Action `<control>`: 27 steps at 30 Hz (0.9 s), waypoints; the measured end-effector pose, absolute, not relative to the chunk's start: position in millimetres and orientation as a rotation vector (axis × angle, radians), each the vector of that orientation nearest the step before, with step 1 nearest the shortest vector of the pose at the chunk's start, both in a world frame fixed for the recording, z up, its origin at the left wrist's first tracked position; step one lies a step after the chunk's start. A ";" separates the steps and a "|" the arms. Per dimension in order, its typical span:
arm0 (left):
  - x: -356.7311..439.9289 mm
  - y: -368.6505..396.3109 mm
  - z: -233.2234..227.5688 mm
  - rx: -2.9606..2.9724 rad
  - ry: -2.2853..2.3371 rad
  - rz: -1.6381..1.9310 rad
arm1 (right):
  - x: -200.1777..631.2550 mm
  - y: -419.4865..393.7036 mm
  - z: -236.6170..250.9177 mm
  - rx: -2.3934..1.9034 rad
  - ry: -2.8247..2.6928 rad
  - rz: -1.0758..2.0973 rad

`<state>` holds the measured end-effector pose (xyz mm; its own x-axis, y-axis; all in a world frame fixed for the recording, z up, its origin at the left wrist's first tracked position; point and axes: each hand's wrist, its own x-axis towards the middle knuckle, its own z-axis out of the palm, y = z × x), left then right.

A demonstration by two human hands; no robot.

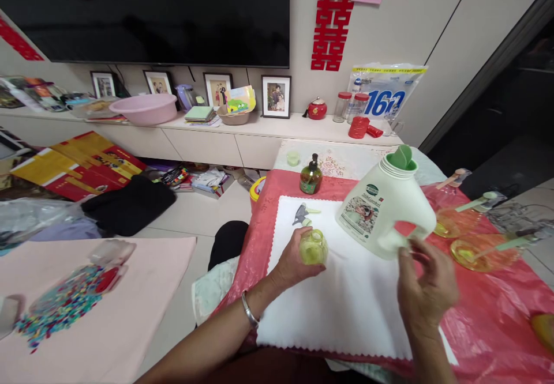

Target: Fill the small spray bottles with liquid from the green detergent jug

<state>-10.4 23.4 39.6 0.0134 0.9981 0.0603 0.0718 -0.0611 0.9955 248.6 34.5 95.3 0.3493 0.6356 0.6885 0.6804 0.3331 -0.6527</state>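
My left hand (294, 260) is wrapped round a small, clear yellow-green bottle (314, 248) and holds it up over the white cloth (315, 315), its open mouth facing me. My right hand (426, 280) is at the lower right of a large pale green detergent jug (367, 214), by the handle. Its fingers are apart and loosely bent, and no object shows in them. The jug stands upright with a green spout showing in its neck. Just beyond my left hand, a grey and green spray nozzle (303, 214) lies on the cloth.
A dark pump bottle (311, 176) stands on the red table cover (277, 194), with a small green cup (293, 158) behind it. On the right, several clear flasks with yellow liquid (485, 254) lie tilted. Small colourful pieces (69, 300) are spread on a pink surface at left.
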 end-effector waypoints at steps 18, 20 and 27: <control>-24.6 -0.3 30.3 1.306 1.337 1.389 | 103.2 121.3 72.0 -1.656 -2.297 0.724; -24.7 0.3 29.6 1.307 1.333 1.388 | 102.9 121.2 74.4 -1.630 -2.234 0.771; -24.0 -0.7 30.8 1.298 1.424 1.328 | 139.1 106.2 119.7 -1.207 -1.700 1.084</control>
